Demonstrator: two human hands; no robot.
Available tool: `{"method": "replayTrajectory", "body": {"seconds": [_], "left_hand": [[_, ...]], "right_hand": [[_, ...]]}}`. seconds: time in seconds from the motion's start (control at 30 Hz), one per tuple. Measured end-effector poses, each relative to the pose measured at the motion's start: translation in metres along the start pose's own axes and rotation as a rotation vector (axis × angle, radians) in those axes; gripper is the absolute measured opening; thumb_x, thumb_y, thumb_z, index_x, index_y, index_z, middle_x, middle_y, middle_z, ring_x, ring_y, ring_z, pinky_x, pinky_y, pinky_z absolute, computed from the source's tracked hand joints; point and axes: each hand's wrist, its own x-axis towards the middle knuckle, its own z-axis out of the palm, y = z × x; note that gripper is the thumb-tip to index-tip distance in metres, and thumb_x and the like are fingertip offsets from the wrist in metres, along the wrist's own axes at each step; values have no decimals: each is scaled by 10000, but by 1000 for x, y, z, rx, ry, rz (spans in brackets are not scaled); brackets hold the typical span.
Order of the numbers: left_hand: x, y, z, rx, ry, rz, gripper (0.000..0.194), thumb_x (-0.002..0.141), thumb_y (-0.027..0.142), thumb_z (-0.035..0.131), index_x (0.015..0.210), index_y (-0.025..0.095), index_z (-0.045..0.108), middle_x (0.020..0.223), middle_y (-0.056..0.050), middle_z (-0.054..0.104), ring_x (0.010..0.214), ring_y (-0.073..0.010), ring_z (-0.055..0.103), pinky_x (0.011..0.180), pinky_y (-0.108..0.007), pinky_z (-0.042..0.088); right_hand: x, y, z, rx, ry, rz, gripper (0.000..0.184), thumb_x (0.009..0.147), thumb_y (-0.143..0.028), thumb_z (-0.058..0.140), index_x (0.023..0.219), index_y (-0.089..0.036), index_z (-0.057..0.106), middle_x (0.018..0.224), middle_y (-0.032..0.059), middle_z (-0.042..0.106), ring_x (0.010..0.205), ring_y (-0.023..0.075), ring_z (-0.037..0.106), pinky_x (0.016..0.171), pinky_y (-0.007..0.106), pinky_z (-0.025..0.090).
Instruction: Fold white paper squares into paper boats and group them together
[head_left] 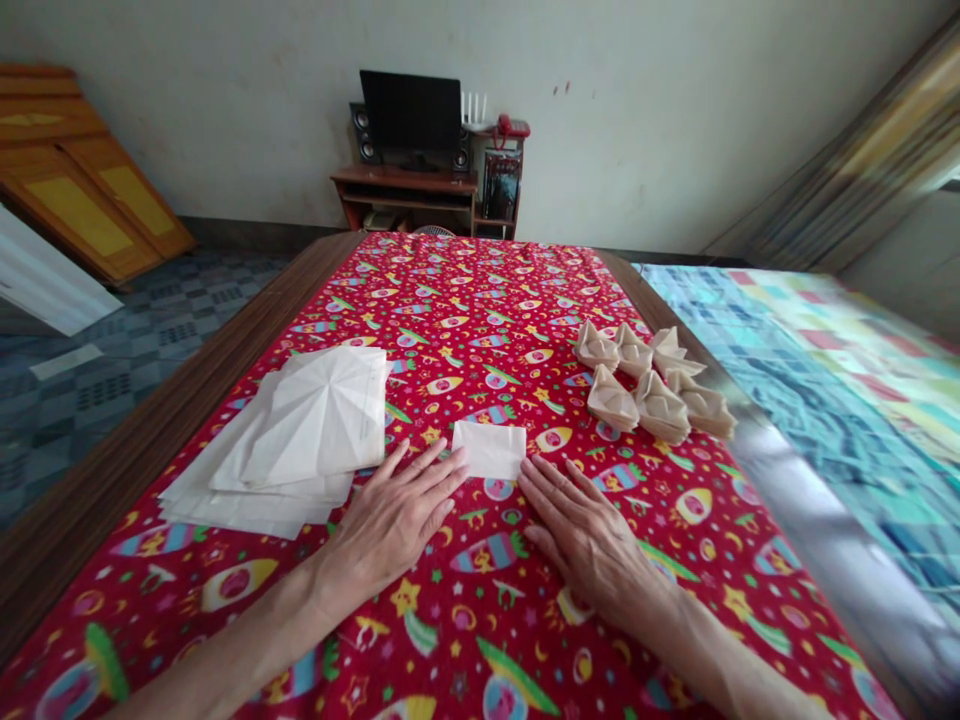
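Lying on the red-clothed surface (465,640), a small white paper rectangle (490,448), left hand (400,508) flat, fingers outstretched, touching its left end, right hand (581,525) likewise at its right end.

Left forearm (240,645): bare, reaching in from the near left
Left hand (405,512): palm down, fingers stretched toward the far right, thumb on the near side
Right forearm (720,640): bare, slanting in from the near right
Right hand (589,532): palm down, fingers extended toward the far left
Both hands: apart, fingertips angled inward
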Motion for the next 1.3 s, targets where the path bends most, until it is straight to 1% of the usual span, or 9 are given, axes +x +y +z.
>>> {"method": "replayTrajectory", "body": {"seconds": [0.2,0.3,0.43,0.6,0.77,0.93,1.07,1.17,1.3], "left_hand": [[-11,-7,2,25,56,1,390,942,225,421,1323,261,495,1376,-23,511,1310,-218,425,1085,-463,343],[-11,-7,7,34,135,-4,350,934,205,418,1247,193,574,1319,-54,565,1263,-228,481,1036,-437,419],[-2,-4,5,44,274,2,288,921,189,431,1051,124,680,1200,-99,646,1100,-229,608,937,-392,510],[6,-3,-3,45,315,8,272,917,180,434,1007,125,685,1180,-101,656,1047,-226,632,898,-392,534],[4,-5,-1,35,312,5,262,910,166,440,986,127,689,1176,-98,658,1042,-223,633,888,-388,541],[2,-4,4,23,315,11,261,911,164,443,999,133,686,1171,-87,662,1034,-218,636,883,-378,546],[3,-4,6,16,322,13,253,907,157,450,999,127,684,1193,-91,649,1056,-216,623,905,-374,536],[4,-8,-1,2,345,25,247,903,143,452,998,112,677,1237,-109,618,1124,-217,583,959,-369,505],[11,-12,-21,-23,390,36,246,896,115,463,1062,111,645,1319,-115,552,1217,-217,512,1031,-376,449]], "right_hand": [[-2,-1,2,27,96,24,466,941,-259,441,1397,-164,416,1407,105,455,1325,233,389,1094,455,352],[2,-1,2,58,174,64,385,939,-233,428,1306,-161,520,1332,112,543,1262,231,471,1042,426,410],[16,2,-3,135,274,235,276,948,-277,428,1109,-160,619,1002,101,704,905,197,660,773,308,509],[37,12,-3,220,166,485,249,929,-397,484,954,-184,612,681,7,671,605,141,623,553,229,378],[50,19,4,222,122,540,244,847,-442,579,825,-202,615,667,-11,651,559,121,564,515,227,296],[56,11,3,301,84,649,156,782,-349,626,706,-213,623,648,-30,634,577,120,558,517,216,293],[55,7,6,426,177,614,134,762,-265,631,651,-196,604,604,-34,594,553,108,530,518,206,319],[53,11,2,477,370,487,162,800,-266,615,661,-187,582,613,-29,571,539,97,493,522,204,348],[52,18,-18,300,604,294,136,870,-245,555,751,-184,580,697,-2,579,616,109,512,593,218,386]]}}
